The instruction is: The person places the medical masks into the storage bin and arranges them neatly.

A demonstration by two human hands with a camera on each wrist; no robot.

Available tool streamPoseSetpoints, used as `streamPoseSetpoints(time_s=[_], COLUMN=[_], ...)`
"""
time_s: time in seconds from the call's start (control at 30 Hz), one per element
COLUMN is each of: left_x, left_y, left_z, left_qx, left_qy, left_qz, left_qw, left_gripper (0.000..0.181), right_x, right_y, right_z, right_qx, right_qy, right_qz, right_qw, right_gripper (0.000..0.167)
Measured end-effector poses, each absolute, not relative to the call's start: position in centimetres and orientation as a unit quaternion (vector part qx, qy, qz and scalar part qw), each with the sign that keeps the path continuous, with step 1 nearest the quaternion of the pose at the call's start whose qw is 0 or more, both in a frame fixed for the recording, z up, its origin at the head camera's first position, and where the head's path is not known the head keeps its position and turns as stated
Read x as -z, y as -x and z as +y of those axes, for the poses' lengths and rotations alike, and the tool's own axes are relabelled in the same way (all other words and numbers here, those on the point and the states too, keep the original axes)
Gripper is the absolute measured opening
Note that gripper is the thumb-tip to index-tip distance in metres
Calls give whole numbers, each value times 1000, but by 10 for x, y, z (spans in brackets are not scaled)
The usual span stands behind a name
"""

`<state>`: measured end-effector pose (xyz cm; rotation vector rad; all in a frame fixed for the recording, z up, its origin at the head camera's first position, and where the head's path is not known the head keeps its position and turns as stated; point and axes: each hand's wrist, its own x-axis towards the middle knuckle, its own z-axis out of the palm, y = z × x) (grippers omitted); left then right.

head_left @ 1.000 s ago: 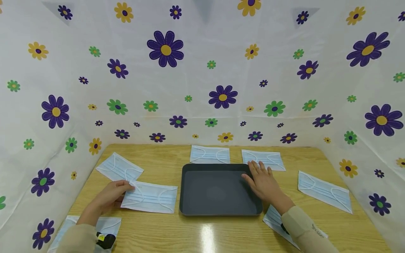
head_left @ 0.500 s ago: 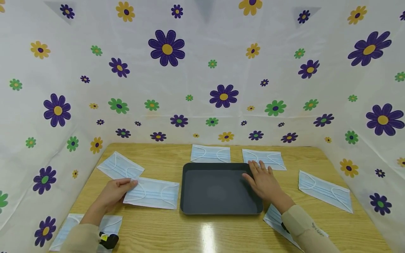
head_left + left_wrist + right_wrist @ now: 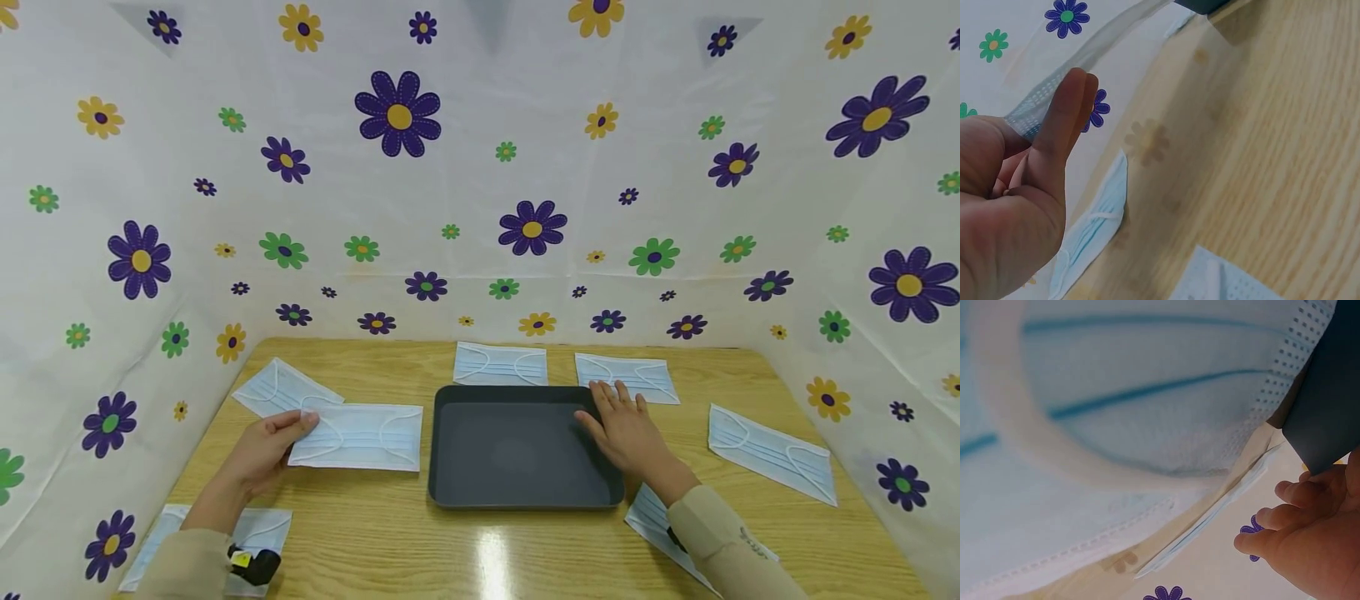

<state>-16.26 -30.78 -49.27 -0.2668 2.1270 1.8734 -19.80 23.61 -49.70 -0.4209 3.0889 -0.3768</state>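
Observation:
My left hand [image 3: 262, 454] pinches a light blue pleated face mask [image 3: 358, 437] at its left edge, holding it roughly level left of a dark grey rectangular tray [image 3: 525, 458]. In the left wrist view, the thumb and fingers of the hand [image 3: 1044, 147] close on the mask [image 3: 1116, 37], which appears nearly edge-on. My right hand [image 3: 630, 433] rests on the tray's back right corner with fingers extended. The right wrist view shows that hand [image 3: 1307, 531] touching the dark tray [image 3: 1329, 394]. No mask shows inside the tray.
More face masks lie around the tray: back left [image 3: 285, 387], behind it a mask [image 3: 501, 365], another mask [image 3: 628, 379] behind my right hand, and a mask [image 3: 772, 454] at right. Under my forearms lie a left mask [image 3: 262, 529] and a right mask [image 3: 660, 529]. Flowered cloth [image 3: 457, 183] encloses the wooden table.
My left hand has risen slightly and moved away from me with the mask, which has turned from tilted to nearly level. My right hand and the tray have stayed in place.

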Motion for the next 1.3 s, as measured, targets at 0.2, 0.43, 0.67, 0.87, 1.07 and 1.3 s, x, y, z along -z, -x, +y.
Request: streamPoseSetpoints(time_s=[0.2,0.43,0.67,0.87,1.07,1.3], left_x=[484,476,471,470,472,475], left_y=[165,168,168,168,171,176], left_z=[-302,-286,-260,-231,-205,-177], left_qx=[-684,-703,-723,-733,-730,-735], left_qy=[90,93,97,106,101,106], left_qz=[709,690,672,663,668,662], left_qw=[146,141,130,112,100,100], left_gripper=[77,80,75,62,56,49], right_x=[498,500,497,498,500,501], right_y=[199,200,199,199,200,200], right_z=[236,237,235,235,234,235], right_qx=[122,117,114,117,123,116], right_qy=[135,137,140,136,135,134], right_qz=[983,984,983,984,983,984], right_qw=[-1,-4,-10,-8,-7,-5], right_gripper=[72,73,71,71,73,72])
